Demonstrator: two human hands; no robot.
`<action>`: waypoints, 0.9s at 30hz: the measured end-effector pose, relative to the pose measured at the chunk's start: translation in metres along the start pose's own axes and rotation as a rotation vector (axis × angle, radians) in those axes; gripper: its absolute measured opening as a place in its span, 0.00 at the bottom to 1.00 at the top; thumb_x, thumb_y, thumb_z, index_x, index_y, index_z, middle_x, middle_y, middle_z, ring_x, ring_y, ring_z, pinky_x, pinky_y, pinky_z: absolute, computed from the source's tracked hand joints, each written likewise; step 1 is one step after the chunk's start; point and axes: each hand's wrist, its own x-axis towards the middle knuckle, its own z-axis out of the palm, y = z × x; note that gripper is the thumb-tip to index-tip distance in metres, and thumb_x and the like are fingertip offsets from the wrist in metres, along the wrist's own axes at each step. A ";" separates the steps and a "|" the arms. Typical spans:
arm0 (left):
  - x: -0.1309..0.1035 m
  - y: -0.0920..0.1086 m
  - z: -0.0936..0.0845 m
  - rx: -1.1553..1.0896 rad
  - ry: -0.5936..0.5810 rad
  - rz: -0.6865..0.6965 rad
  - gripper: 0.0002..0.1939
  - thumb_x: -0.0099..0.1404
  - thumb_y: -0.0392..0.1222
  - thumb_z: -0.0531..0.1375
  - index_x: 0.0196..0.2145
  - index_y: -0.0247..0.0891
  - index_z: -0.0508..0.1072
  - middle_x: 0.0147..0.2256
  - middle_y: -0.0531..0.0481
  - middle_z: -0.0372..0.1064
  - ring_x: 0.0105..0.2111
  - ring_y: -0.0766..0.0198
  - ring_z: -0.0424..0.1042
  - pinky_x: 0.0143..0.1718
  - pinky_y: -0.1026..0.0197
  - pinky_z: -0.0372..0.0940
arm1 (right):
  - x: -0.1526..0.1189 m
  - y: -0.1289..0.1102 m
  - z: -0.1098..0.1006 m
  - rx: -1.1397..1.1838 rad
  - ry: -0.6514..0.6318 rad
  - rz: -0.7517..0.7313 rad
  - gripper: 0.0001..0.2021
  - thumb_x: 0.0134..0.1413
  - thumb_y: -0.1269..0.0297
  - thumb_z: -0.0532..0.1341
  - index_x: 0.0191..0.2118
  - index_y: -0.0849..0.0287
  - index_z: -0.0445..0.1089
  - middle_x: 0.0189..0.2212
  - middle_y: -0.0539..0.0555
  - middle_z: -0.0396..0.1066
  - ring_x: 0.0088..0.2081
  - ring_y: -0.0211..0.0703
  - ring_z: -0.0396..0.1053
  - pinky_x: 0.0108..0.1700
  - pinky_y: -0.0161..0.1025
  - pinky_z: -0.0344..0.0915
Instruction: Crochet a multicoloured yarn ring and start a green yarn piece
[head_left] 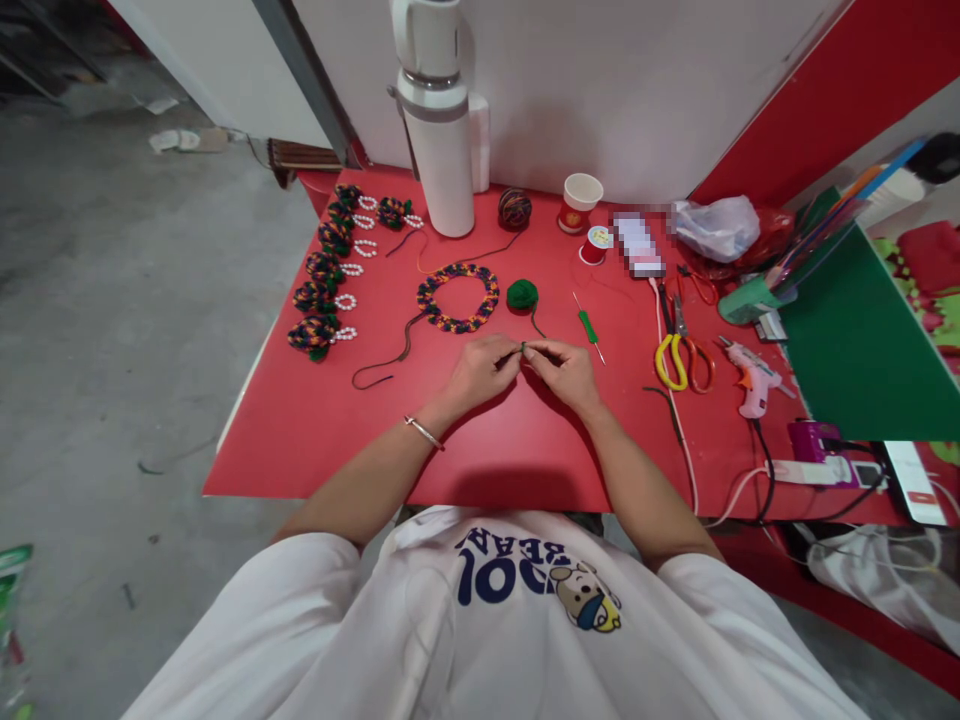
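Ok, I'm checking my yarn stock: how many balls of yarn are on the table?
2: the green ball, between the multicoloured ring and the green-handled hook, and the multicoloured ball, between the white flask and the cup. The plastic bag could hide more.

Red table [300, 440]: green yarn ball [522, 295], multicolour ring [459, 325], 1 glue gun [754, 380].

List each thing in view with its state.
left hand: pinching small green piece
right hand: pinching same piece
green yarn ball: wound, tail trailing
crocheted ring: closed loop, flat
multicolor yarn ball: wound, strand trailing
crochet hook: lying unheld
scissors: lying unheld, blade gap unclear
glue gun: on its side
paper cup: upright
bottle: upright
far phone: screen lit, cable attached
near phone: screen lit
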 end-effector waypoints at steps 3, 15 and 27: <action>0.001 0.001 0.000 -0.024 -0.016 0.000 0.12 0.70 0.34 0.58 0.28 0.37 0.76 0.25 0.49 0.72 0.26 0.64 0.68 0.32 0.60 0.62 | 0.002 -0.001 -0.003 -0.098 -0.004 -0.118 0.07 0.60 0.59 0.68 0.39 0.50 0.85 0.48 0.56 0.86 0.50 0.48 0.83 0.60 0.51 0.77; 0.006 -0.003 0.001 -0.417 0.031 -0.347 0.13 0.69 0.49 0.66 0.32 0.39 0.83 0.32 0.46 0.79 0.34 0.60 0.76 0.37 0.57 0.72 | 0.002 -0.007 -0.008 -0.049 0.045 -0.064 0.07 0.63 0.61 0.66 0.37 0.54 0.82 0.61 0.60 0.79 0.57 0.49 0.80 0.64 0.54 0.76; 0.004 0.001 0.002 -0.991 -0.084 -0.606 0.22 0.59 0.56 0.75 0.34 0.34 0.78 0.34 0.45 0.80 0.22 0.64 0.75 0.25 0.55 0.77 | 0.002 -0.004 -0.005 0.009 -0.011 -0.063 0.07 0.64 0.59 0.66 0.38 0.53 0.82 0.70 0.58 0.70 0.64 0.50 0.75 0.69 0.56 0.72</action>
